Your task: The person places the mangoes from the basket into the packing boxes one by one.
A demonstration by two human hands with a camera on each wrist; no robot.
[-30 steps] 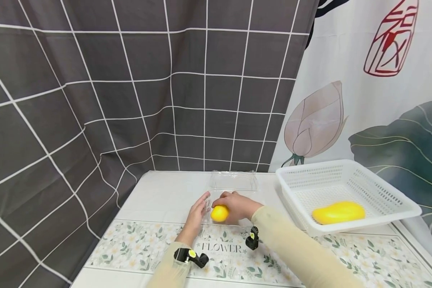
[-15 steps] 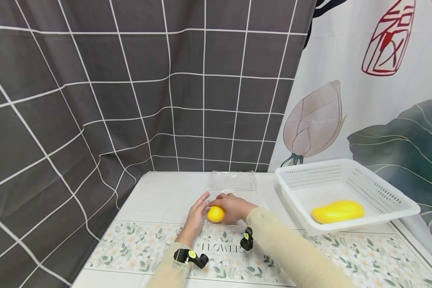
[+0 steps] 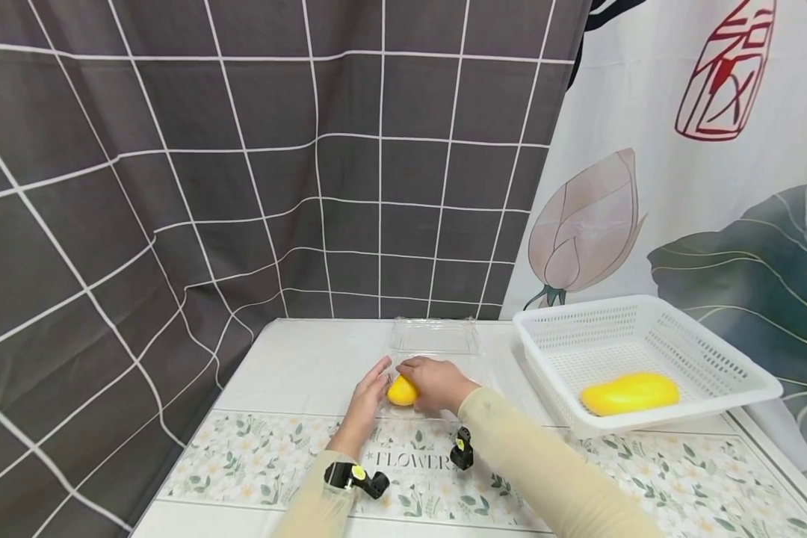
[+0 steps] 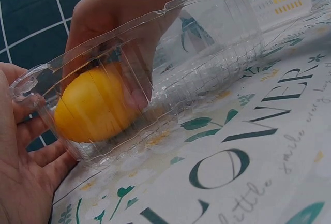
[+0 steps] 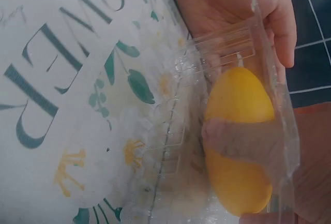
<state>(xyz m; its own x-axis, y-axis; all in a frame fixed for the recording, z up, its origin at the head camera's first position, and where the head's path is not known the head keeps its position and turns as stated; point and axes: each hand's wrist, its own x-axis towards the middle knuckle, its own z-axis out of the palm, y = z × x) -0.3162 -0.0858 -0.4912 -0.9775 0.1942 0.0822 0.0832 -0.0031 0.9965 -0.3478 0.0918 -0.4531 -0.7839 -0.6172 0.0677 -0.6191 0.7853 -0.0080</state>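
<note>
My right hand (image 3: 437, 382) grips a yellow mango (image 3: 401, 391) inside a clear plastic clamshell box (image 4: 227, 32). In the right wrist view its thumb crosses the middle of the mango (image 5: 240, 97), seen through the clear wall, and the mango lies lengthwise along the box. At the box's left end is my left hand (image 3: 366, 403), its fingers extended against the outside of the end wall. The raised lid (image 3: 435, 336) lies back toward the curtain. In the left wrist view one end of the mango (image 4: 90, 107) points at the left palm.
A white perforated basket (image 3: 578, 321) stands on the right with another yellow mango (image 3: 630, 394) in it. Under everything is a white table cover (image 3: 309, 366) with a floral band. A dark grid curtain (image 3: 350, 179) hangs behind and at the left.
The right hand has shifted a little left with the mango, which now sits slightly higher in view and more tilted, closer to the left hand. The left hand stays in place.
</note>
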